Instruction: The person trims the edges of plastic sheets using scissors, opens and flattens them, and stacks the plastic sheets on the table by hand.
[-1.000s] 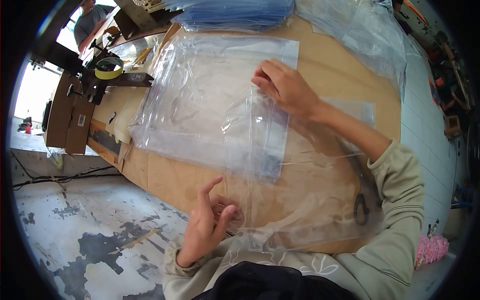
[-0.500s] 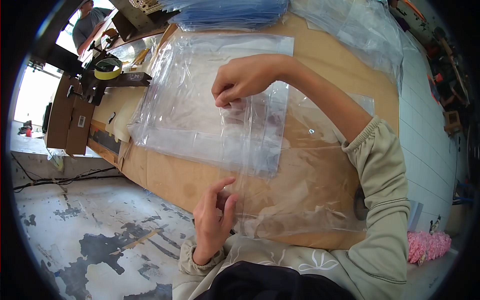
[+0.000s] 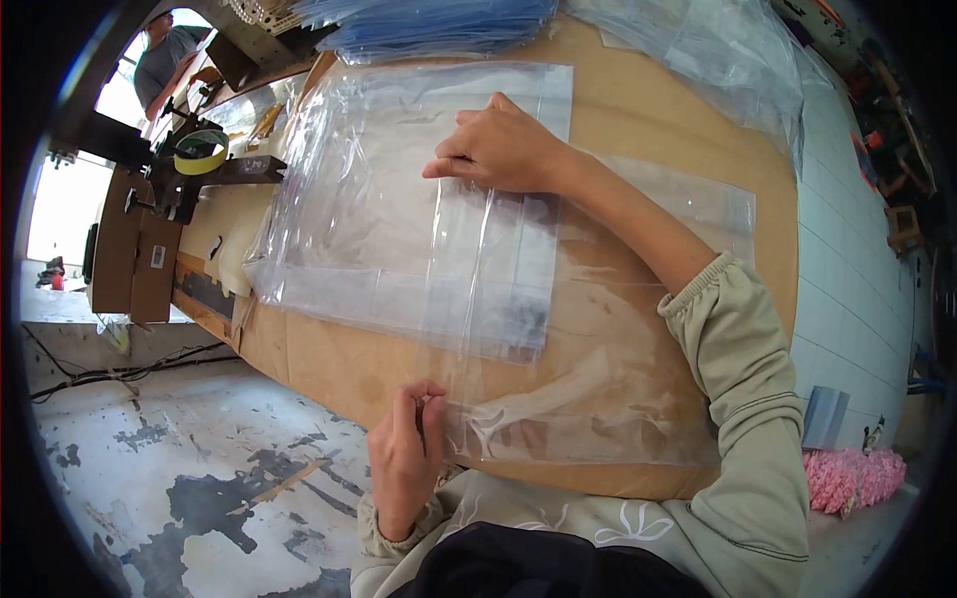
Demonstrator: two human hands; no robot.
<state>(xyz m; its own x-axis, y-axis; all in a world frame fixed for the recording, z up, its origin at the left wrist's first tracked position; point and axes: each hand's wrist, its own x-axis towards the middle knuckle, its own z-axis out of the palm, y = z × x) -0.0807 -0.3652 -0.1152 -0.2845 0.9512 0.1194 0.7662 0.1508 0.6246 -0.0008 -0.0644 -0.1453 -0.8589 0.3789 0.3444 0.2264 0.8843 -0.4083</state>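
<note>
A thin, clear plastic sheet (image 3: 608,369) lies across the front of the brown, cardboard-covered worktop (image 3: 678,120), its left part overlapping a flat, wrinkled pile of clear plastic (image 3: 369,179). The person's right hand (image 3: 503,149) has its fingers pinched on the sheet's upper left end, above that pile, while the left hand (image 3: 407,434) has its fingers closed on the lower left corner near the worktop's front edge; creased film runs between the 2 hands. The right forearm, in a pale green sleeve (image 3: 743,359), crosses over the sheet and hides part of its right side. At the far edge sits a thick, blue-tinted stack of plastic (image 3: 429,28), and right of it a loose heap of crumpled, clear film (image 3: 708,70). To the left, 1 yellow roll of tape (image 3: 202,162) rests by a dark metal bracket (image 3: 244,171), just beside the pile, with a brown cardboard box (image 3: 110,254) beyond. Farther back is 1 person in a grey top (image 3: 164,62). On the right, a fluffy pink bundle (image 3: 855,481) lies below the worktop.
</note>
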